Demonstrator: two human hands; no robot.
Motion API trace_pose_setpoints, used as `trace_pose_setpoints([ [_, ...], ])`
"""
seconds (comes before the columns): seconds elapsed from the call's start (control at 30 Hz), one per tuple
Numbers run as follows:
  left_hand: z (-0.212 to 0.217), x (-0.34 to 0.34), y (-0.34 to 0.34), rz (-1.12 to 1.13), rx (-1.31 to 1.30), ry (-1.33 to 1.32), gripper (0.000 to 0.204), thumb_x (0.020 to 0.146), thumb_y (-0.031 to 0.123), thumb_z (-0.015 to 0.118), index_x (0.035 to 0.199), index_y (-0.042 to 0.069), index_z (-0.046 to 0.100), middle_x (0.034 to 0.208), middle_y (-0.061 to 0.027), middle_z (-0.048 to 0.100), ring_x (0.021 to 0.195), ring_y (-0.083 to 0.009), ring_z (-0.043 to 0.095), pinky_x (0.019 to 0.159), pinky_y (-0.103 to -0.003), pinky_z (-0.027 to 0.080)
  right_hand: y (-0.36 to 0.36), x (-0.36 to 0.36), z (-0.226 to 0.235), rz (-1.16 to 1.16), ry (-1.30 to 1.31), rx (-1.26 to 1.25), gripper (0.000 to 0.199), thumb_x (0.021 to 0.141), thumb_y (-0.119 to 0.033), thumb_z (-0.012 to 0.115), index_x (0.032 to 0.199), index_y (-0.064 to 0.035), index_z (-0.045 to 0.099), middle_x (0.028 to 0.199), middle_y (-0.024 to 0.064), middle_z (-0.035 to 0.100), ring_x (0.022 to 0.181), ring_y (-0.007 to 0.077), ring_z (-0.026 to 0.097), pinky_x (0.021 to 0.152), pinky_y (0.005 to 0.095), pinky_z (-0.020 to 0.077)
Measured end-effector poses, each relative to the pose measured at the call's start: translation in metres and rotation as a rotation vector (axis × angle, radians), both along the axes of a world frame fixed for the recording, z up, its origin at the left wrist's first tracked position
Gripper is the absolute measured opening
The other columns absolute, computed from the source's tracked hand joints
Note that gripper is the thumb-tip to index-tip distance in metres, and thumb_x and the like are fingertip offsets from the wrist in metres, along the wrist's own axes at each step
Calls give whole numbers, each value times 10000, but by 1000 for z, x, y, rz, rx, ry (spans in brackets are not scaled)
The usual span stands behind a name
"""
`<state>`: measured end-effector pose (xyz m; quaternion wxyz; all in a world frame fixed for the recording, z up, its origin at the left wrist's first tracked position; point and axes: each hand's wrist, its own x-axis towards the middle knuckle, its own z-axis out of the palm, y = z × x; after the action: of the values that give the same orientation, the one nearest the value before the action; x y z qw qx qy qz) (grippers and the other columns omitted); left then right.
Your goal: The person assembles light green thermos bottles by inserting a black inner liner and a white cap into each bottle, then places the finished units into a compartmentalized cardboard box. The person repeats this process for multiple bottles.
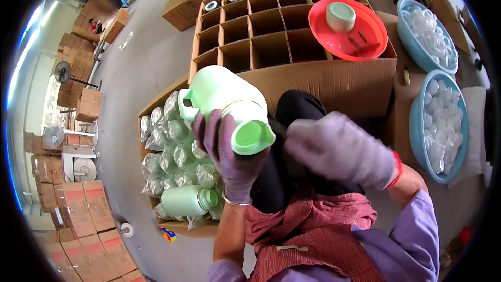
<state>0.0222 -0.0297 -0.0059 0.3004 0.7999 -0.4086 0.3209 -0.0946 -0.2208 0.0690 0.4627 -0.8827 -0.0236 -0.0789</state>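
Pale-green jug (224, 91) was tilted above the lap, its open mouth turned toward the wearer, presumably to keep the opening in sight. At left, an open carton (207, 230) held bagged green items, with an unwrapped jug (180, 201) lying on its side across them, probably for easy reach. The gloved left hand (235, 167) had its grip clamped on the jug near the neck, apparently steadying it from below. The right hand (342, 149) was blurred just beside; whether its grip was apart or together could not be told. Ahead, a divided carton (339, 81) made a surface for a red basin (322, 30), perhaps keeping the rounded green piece (341, 17) inside handy. Blue basins (416, 125) of clear plastic parts (441, 125) stood far right. Across the room, stacked cartons (81, 211) and standing fans (62, 72) lined the left, then grey floor (141, 62).
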Motion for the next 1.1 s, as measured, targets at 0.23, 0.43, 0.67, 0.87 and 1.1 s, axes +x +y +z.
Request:
trace_pose_setpoints([
  [0.23,14,1,-1,-85,-921,580,684,892,266,690,1468,45,394,1478,-130,415,1315,-359,466,1161,-505,320,-182,73,-82,-605,-7,-767,382,949,-403,580,879,-40,677,763,193,677,742,351,689,595,470,545],
  [0.43,-40,-42,16,-255,-1155,1241,562,1034,403,377,1495,82,379,1470,-92,462,1357,-240,433,1155,-425,315,-62,65,-26,-297,-251,559,513,985,-351,607,1325,31,556,1122,101,669,1086,171,606,959,321,477],
  [0.67,-24,-22,25,-446,-458,1367,600,964,440,557,1321,-43,556,1232,-139,631,1152,-232,594,1041,-349,434,26,5,-67,98,-548,-270,294,798,-325,771,1005,-133,687,900,12,588,957,274,557,962,461,439],
  [0.87,-13,-9,58,-567,-575,1474,410,1021,271,447,1108,-45,693,1028,-142,723,959,-186,670,852,-316,514,-46,-6,-77,83,-339,-116,164,813,-244,729,911,-112,730,1063,114,617,1036,325,574,938,476,425],
  [1.1,2,-21,24,-439,-293,1194,555,1042,429,402,1281,-32,598,1173,-158,659,1080,-251,620,997,-384,465,-38,-5,-58,217,-245,100,379,801,-262,786,1084,-45,657,1118,131,624,1055,311,599,945,419,466],
])
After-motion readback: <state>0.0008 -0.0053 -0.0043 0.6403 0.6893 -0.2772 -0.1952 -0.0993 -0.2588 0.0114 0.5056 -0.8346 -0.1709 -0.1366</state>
